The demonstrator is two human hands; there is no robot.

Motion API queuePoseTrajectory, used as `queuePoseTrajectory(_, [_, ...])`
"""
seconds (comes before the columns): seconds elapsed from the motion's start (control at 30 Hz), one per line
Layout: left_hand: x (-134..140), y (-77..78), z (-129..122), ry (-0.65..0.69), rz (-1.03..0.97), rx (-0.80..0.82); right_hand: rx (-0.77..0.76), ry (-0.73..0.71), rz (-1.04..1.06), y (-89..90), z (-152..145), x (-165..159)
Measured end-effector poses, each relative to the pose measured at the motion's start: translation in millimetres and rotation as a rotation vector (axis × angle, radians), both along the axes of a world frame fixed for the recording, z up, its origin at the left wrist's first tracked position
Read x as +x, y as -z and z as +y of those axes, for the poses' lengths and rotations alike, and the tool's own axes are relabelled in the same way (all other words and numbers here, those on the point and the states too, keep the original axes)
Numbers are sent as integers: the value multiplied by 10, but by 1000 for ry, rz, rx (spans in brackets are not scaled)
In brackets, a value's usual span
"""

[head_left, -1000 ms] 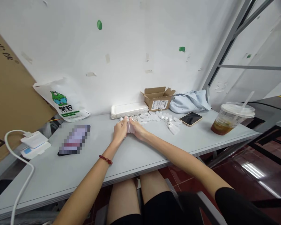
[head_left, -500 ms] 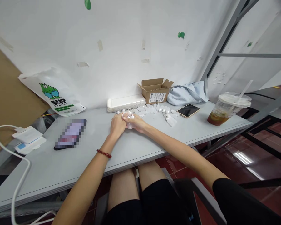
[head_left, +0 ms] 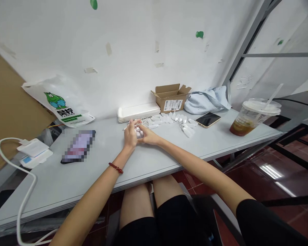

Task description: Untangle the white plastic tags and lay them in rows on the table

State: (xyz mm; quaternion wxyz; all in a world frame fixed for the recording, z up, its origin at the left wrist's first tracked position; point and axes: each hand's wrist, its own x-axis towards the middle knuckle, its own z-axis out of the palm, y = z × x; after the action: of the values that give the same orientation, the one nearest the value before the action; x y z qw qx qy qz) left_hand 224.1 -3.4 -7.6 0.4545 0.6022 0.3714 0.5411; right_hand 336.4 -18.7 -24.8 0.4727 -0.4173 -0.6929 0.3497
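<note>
Between my two hands is a bunch of small white plastic pieces (head_left: 139, 132) with shiny, rounded ends; their exact kind is too small to make out. My left hand (head_left: 130, 134) is cupped against the bunch from the left, palm turned inward. From the right, the fingers of my right hand (head_left: 148, 136) curl around it. Part of the bunch is hidden by the fingers. Just beyond and to the right lies a loose spread of similar clear-white plastic pieces (head_left: 166, 118), some with thin white loops.
Behind the hands stand a stack of flat white trays (head_left: 138, 112) and an open cardboard box (head_left: 172, 102). A pale blue cloth bag (head_left: 206, 100), a phone (head_left: 208, 120) and a drink cup (head_left: 254, 116) are rightward. Leftward are another phone (head_left: 78, 146), a plastic bag (head_left: 59, 102) and a white cable (head_left: 28, 198).
My hands have turned from lying over the pieces to cupping them from both sides, with the left palm now upright. The shiny ends now show between them. The view has shifted slightly.
</note>
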Motion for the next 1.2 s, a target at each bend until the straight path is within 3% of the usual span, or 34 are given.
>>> queuePoseTrajectory(0.2, [33,-21,8,209,-147,-107,-24,150,-86,-51,-108,-3])
queuePoseTrajectory(0.37, [46,-15,54,100,-63,-119,78,269,-27,-74,-100,-16])
queuePoseTrajectory(0.47, [28,51,104,18,95,-54,66,232,-69,-55,-77,-7])
queuePoseTrajectory(0.57, [8,96,140,7,131,-55,32,210,-83,-33,-71,-5])
queuePoseTrajectory(0.87, [4,-70,64,137,-252,-370,-66,295,-141,-37,-102,15])
queuePoseTrajectory(1.2, [-36,-89,80,192,-247,-300,91,213,-273,-80,-26,47])
